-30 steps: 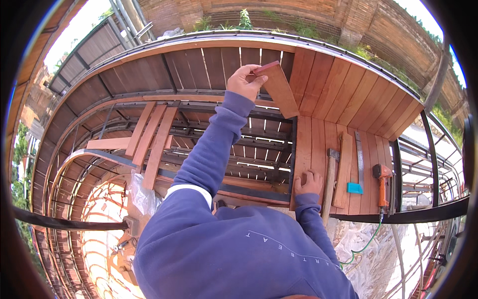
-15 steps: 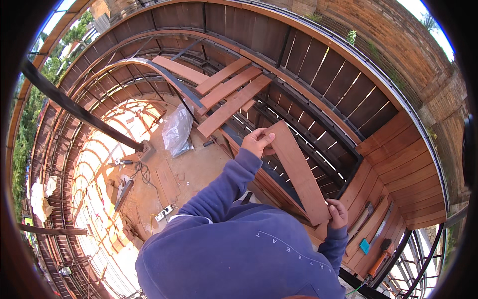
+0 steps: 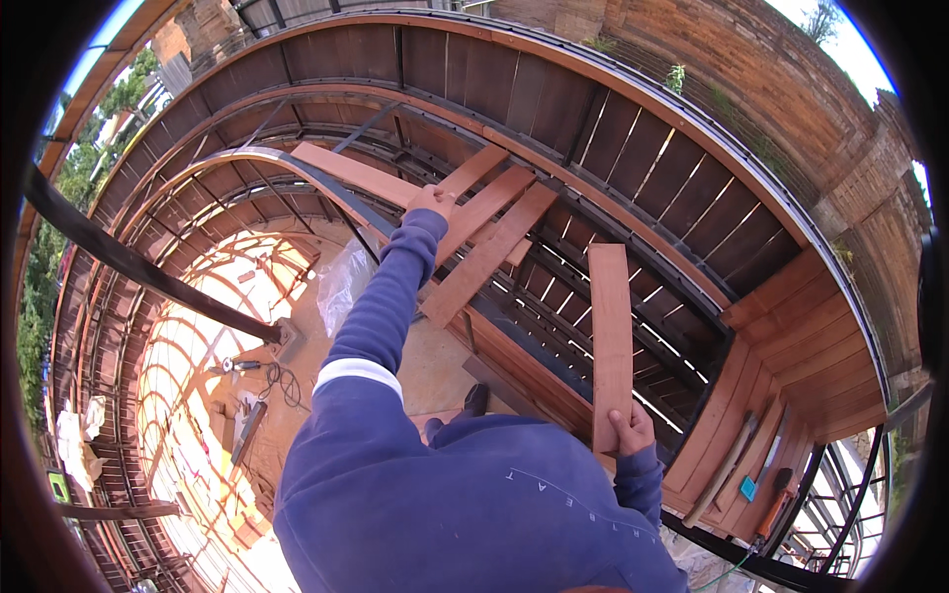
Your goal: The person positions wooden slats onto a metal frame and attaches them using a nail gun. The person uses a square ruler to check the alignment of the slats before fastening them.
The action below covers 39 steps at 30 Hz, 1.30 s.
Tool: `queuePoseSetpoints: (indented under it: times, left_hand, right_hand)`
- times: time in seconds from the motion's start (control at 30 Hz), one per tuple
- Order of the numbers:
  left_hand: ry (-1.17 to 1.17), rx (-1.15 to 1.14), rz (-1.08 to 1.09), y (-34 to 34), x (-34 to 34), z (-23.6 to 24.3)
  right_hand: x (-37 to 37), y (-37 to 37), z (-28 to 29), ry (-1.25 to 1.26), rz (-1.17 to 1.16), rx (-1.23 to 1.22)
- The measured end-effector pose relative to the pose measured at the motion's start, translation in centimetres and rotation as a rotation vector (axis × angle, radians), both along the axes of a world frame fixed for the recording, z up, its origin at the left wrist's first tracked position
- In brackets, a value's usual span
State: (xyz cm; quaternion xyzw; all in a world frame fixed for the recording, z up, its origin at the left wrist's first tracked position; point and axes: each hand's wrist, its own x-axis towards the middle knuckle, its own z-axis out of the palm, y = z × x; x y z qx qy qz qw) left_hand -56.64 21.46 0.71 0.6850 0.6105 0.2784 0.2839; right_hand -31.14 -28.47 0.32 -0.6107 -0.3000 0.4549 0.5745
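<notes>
My right hand (image 3: 633, 432) is closed on the near end of a flat reddish-brown wooden board (image 3: 611, 326). The board reaches away from me over a dark metal frame, its far end unsupported by a hand. Stretched far forward, my left hand (image 3: 435, 200) is closed at the near end of another wooden board (image 3: 474, 170), its fingertips partly hidden. Beside that lie two more loose boards, a middle one (image 3: 491, 206) and a nearer one (image 3: 494, 252). A longer board (image 3: 351, 175) rests beneath them across the frame.
Slatted planks form a finished-looking bench corner (image 3: 791, 346) at right, holding a hammer (image 3: 736, 455), a teal-ended tool (image 3: 748, 488) and an orange-handled tool (image 3: 771, 514). A curved metal rail (image 3: 326, 183) edges the frame. A plastic bag (image 3: 344, 287), power tool (image 3: 237, 366) and cable lie on the floor.
My left hand has let go of the held board and moved forward and left to the loose boards. The board in my right hand has swung more upright in view.
</notes>
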Motion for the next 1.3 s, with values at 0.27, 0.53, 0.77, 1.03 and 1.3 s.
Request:
queuePoseSetpoints:
  times: [0.27,0.53,0.77,1.03,1.3]
  left_hand:
    - [0.513,-0.099,-0.089,8.6,2.0,-0.9]
    - [0.303,-0.054,-0.256,14.1,0.5,-4.1]
    - [-0.531,-0.013,-0.407,5.1,-3.1,4.9]
    - [-1.147,-0.181,-0.532,-14.8,2.2,7.7]
    - [-1.198,-0.33,-0.549,-20.5,3.2,8.9]
  right_hand:
    - [-5.9,0.6,-0.6,-0.111,-0.335,0.044]
    - [-10.3,1.3,-0.1,-0.114,-0.509,0.027]
    - [-10.0,4.5,3.2,-0.341,-0.474,0.131]
    - [-11.2,12.0,10.0,-0.214,-0.356,0.288]
    - [-11.8,11.8,9.4,-0.226,-0.374,0.326]
